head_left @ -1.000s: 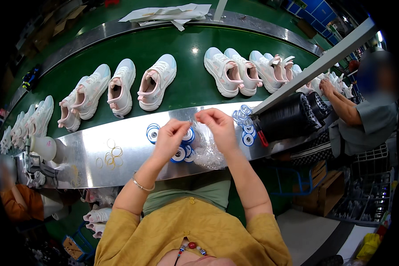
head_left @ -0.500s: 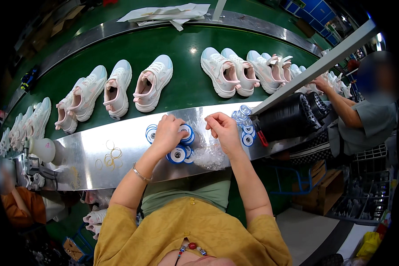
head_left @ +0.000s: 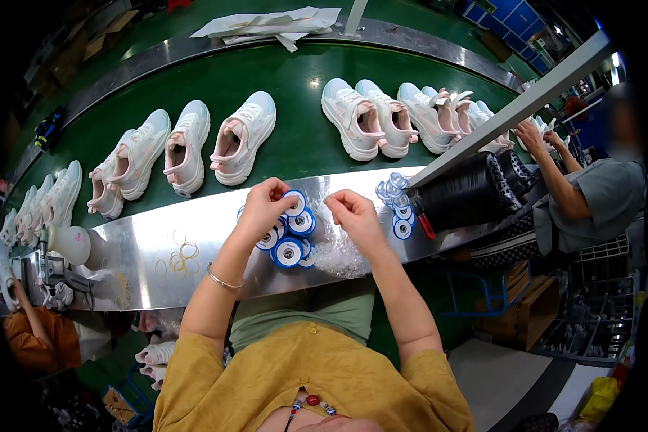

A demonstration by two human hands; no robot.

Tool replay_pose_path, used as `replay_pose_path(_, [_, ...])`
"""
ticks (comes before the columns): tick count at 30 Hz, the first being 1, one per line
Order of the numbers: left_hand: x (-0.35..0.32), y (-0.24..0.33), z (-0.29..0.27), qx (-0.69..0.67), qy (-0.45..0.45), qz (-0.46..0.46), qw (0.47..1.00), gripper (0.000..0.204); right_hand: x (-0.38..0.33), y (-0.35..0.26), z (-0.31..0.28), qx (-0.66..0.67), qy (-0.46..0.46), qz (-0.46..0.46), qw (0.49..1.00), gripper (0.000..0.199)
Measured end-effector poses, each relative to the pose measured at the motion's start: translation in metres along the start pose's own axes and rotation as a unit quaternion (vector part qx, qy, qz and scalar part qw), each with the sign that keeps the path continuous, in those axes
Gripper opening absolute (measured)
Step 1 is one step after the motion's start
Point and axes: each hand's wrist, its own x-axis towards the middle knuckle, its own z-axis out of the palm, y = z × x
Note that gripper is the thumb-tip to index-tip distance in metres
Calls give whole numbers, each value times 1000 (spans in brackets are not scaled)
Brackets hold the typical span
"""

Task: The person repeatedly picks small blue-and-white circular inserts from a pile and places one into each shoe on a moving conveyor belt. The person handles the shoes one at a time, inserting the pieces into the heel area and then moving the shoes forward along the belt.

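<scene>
My left hand [head_left: 261, 207] pinches a blue-and-white disc [head_left: 294, 204]. Near a clear plastic bag [head_left: 342, 259], my right hand [head_left: 361, 222] is narrow; I can't tell what either holds.

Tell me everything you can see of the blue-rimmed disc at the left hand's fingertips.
The disc is round, with a white face and a blue rim, and looks like plastic. The left hand appears to pinch it, its fingertips covering part of the face. In the picture it sits at the far end of a cluster of similar discs. Whether it touches them, or how much it tilts, I cannot tell.
</scene>
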Motion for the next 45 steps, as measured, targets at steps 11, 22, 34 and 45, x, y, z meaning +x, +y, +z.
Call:
replay_pose_path(11, [-8,38,41,-464,43,-33,884,15,-2,-9,5,-56,20,-69,996,11])
replay_pose_path(22, [-3,38,71,-430,78,15,899,12,3,-16,-7,-73,68,-92,991,12])
replay_pose_path(34, [-4,32,82,-292,-16,124,948,15,15,5,-29,-67,91,-156,981,13])
replay_pose_path(45, [15,48,104,-293,27,74,953,11,9,-16,-46,-360,139,-341,857,9])
